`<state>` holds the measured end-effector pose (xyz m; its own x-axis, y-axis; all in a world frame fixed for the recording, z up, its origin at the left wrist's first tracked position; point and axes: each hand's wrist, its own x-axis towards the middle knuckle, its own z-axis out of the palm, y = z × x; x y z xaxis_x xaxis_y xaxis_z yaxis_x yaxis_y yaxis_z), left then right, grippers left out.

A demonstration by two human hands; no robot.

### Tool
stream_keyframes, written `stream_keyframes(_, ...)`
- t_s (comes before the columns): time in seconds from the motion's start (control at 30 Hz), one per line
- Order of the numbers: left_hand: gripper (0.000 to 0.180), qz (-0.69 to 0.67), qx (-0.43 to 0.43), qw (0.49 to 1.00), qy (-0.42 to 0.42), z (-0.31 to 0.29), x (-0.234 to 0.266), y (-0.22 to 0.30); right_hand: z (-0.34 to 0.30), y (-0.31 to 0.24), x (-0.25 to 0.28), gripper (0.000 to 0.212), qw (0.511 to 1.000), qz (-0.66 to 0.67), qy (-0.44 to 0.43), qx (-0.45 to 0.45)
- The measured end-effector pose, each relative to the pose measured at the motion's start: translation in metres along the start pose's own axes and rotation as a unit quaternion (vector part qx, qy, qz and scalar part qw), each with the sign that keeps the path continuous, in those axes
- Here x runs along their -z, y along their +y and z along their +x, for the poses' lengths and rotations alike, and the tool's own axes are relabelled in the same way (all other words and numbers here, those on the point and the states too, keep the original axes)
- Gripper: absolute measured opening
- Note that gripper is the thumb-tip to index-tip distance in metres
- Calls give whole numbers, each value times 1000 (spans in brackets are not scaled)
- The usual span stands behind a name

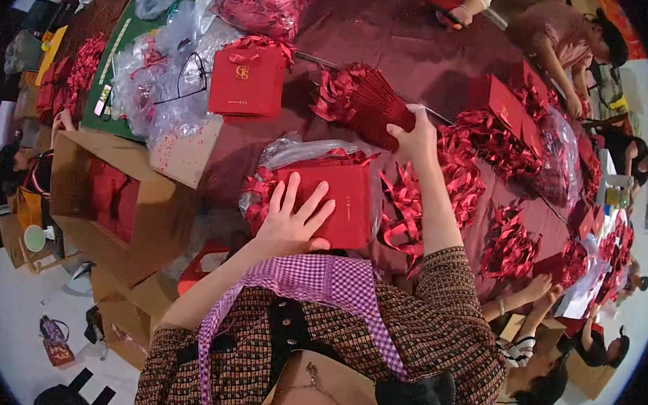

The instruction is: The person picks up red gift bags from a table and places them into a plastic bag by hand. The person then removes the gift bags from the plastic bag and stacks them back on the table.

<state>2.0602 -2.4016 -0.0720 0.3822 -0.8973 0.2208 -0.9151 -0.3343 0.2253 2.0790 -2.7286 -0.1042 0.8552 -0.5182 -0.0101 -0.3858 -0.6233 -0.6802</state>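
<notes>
My left hand [292, 217] lies with its fingers spread on a stack of flat red gift bags [350, 204]. That stack sits partly inside a clear plastic bag [297, 151] close to my body, with red ribbon handles on its left side. Farther off and to the right, my right hand [419, 139] grips the near end of a fanned bundle of dark red gift bags [373, 104], thumb on top. The bundle's ribbons bunch at its left end. Beside my right forearm is a heap of red ribbon handles [415, 202].
An open cardboard box [167, 217] with red pieces inside stands at left. Behind it are crumpled plastic bags [174, 76] and a standing red bag stack [246, 82]. More ribboned bags [509, 118] cover the table's right. Several other people work around the dark red tablecloth [398, 33].
</notes>
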Motion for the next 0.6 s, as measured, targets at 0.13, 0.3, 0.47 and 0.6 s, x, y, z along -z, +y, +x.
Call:
stream_keyframes(0.13,80,-3,7,1000,-2,-3,3,1,8,-21,11,68,980,-155,-60,113)
stream_keyframes(0.3,81,-36,13,999,-25,2,7,0,25,-32,12,44,920,-330,-107,181)
stream_keyframes(0.47,82,-67,24,997,-19,3,7,1,34,-42,0,46,900,-387,-138,146)
stream_keyframes(0.6,79,-75,26,996,-25,2,10,3,28,-42,-2,71,893,-406,-128,147)
